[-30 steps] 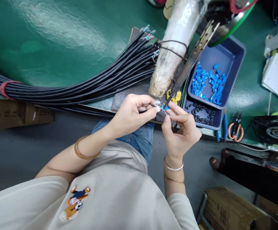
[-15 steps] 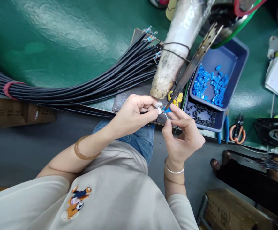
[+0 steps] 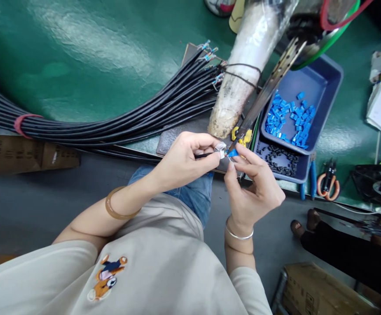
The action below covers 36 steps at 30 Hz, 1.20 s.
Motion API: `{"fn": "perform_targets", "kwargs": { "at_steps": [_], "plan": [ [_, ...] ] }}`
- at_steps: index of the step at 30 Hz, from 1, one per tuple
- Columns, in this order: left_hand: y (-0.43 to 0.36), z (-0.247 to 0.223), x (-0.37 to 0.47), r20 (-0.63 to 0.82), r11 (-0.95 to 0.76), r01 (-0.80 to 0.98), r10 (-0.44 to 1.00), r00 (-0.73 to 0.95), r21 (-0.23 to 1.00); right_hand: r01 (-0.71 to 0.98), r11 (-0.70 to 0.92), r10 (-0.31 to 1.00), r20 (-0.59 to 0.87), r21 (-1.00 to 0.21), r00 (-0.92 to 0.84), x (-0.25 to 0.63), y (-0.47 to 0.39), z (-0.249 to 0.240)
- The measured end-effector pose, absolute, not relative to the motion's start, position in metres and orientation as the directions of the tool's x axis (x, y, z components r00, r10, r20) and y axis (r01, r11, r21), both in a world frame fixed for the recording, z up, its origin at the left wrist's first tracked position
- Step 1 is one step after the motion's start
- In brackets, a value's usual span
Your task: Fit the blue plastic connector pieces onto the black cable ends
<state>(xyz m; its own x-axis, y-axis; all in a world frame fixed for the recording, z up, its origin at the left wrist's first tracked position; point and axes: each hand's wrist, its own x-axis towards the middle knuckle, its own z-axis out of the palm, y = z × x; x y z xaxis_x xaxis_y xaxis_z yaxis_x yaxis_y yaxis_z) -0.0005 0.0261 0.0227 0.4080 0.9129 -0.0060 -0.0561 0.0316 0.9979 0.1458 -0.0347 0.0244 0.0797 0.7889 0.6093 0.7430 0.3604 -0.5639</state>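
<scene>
My left hand (image 3: 190, 159) grasps a black cable (image 3: 203, 155) near its end, where a whitish piece (image 3: 221, 151) shows at the tips of thumb and forefinger. My right hand (image 3: 256, 181) pinches a thin wire (image 3: 229, 159) between thumb and forefinger, the other fingers loosely bent. A small blue connector (image 3: 232, 153) sits between the two sets of fingertips; whether my right fingers bear on it I cannot tell. A dark metal rod (image 3: 259, 98) slants down from ahead on the right, its tip at the connector; contact is too small to confirm. Directly ahead of my hands hangs the stained end of a white tube (image 3: 239, 83), with a yellow item (image 3: 242, 136) just beyond my right fingertips. Ahead and to the right of my right hand, one tray (image 3: 330, 87) holds loose blue parts (image 3: 275, 113) and overlaps a second tray (image 3: 295, 177) containing black parts (image 3: 277, 159). Blue-handled pliers (image 3: 313, 177) and orange-handled cutters (image 3: 330, 181) lie farther right. Ahead and to the left of my left hand, a bundle of black cables (image 3: 111, 131), bound by a red tie (image 3: 21, 124), lies along the green worktop (image 3: 95, 57), stripped ends toward the tube.
</scene>
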Motion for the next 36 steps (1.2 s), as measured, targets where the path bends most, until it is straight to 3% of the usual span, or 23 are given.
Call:
{"fn": "perform_targets", "kwargs": {
  "at_steps": [7,16,25,28,32,36],
  "plan": [
    [0.027,0.018,-0.001,-0.098,0.144,-0.062,0.876,0.472,0.988,0.765,0.313,0.813,0.576,-0.562,0.090,0.147,-0.035,0.019],
    [0.028,0.028,-0.001,-0.032,0.051,-0.030,0.897,0.442,0.998,0.792,0.335,0.772,0.631,-0.510,0.080,0.144,-0.035,0.027],
    [0.028,0.022,-0.004,-0.120,0.162,-0.033,0.839,0.530,0.986,0.859,0.339,0.704,0.710,-0.383,0.039,0.142,-0.038,0.017],
    [0.026,0.023,-0.006,-0.110,0.157,-0.049,0.852,0.511,0.986,0.838,0.316,0.736,0.672,-0.446,0.080,0.145,-0.040,0.019],
    [0.022,0.023,-0.009,-0.089,0.133,-0.045,0.846,0.526,0.990,0.751,0.238,0.871,0.477,-0.617,0.116,0.150,-0.043,0.028],
    [0.018,0.023,-0.011,-0.049,0.083,-0.037,0.829,0.557,0.996,0.821,0.271,0.831,0.553,-0.503,0.064,0.151,-0.047,0.033]
  ]
}}
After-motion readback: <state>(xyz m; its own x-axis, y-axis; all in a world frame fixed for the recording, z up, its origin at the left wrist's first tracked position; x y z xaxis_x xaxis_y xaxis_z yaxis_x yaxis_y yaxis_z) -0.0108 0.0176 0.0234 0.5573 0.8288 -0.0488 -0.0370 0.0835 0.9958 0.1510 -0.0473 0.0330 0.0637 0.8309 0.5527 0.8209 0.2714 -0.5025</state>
